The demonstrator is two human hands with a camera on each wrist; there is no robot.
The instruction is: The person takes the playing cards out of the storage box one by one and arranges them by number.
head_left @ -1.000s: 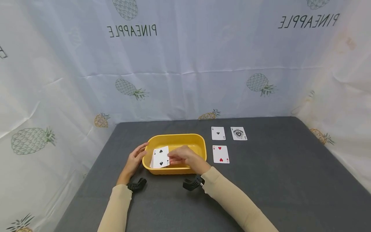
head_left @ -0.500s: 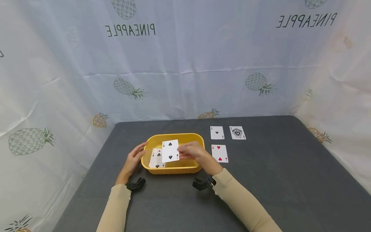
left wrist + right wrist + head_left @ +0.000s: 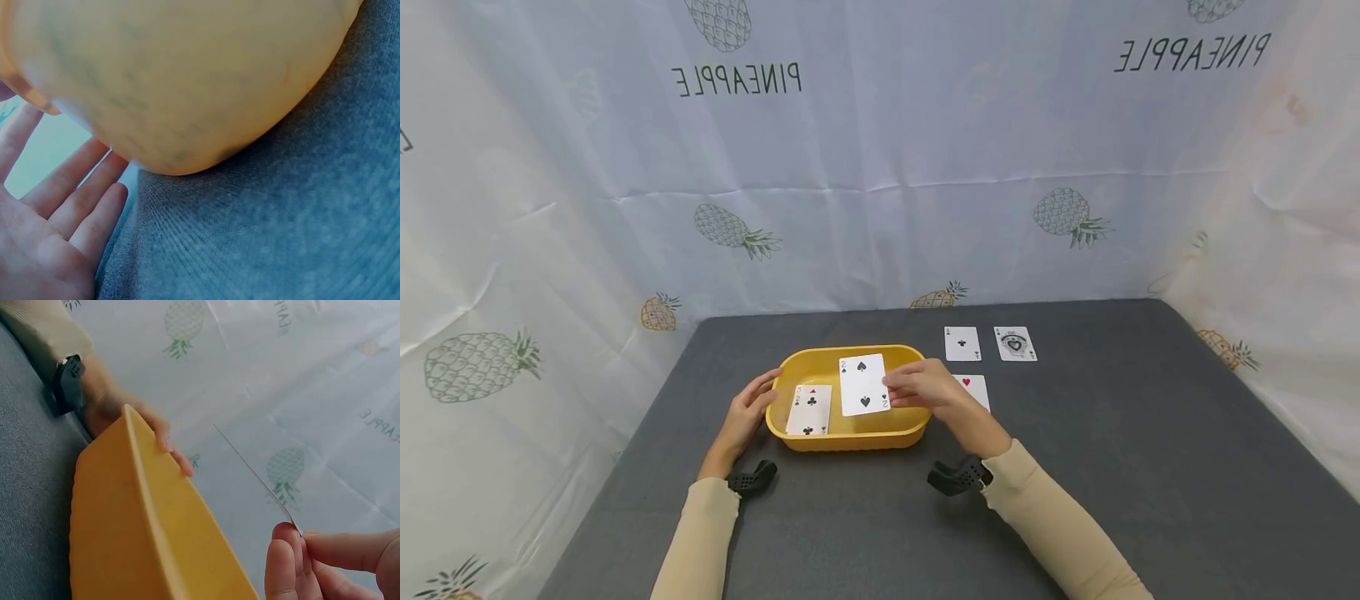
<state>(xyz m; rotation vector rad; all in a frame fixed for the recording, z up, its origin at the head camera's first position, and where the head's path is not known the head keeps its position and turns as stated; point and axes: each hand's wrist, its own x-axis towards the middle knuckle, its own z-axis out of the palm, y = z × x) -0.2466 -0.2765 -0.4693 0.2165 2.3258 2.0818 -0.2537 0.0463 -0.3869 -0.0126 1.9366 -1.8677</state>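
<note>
A playing card, the two of spades [image 3: 864,385], is pinched at its right edge between the thumb and fingers of my right hand [image 3: 928,387]. The card is held tilted above the yellow plastic tub [image 3: 850,442]; in the right wrist view the card [image 3: 253,470] appears edge-on. My left hand [image 3: 748,414] holds the tub's left end, thumb over the rim. In the left wrist view, several fingers of the left hand [image 3: 69,212] lie extended along the tub's outer wall [image 3: 187,81]. Inside the tub, at its left, lie more cards, a two of clubs [image 3: 810,410] uppermost.
Face up on the dark grey table [image 3: 1112,467], right of the tub, lie an ace of clubs [image 3: 962,343], an ace of spades [image 3: 1016,343] and a two of hearts [image 3: 976,387], partly behind my right hand. A pineapple-printed cloth [image 3: 880,208] hangs behind.
My right hand has lifted the two of spades off the cards in the tub and moved it right, uncovering the two of clubs. My left hand has stayed at the tub's end.
</note>
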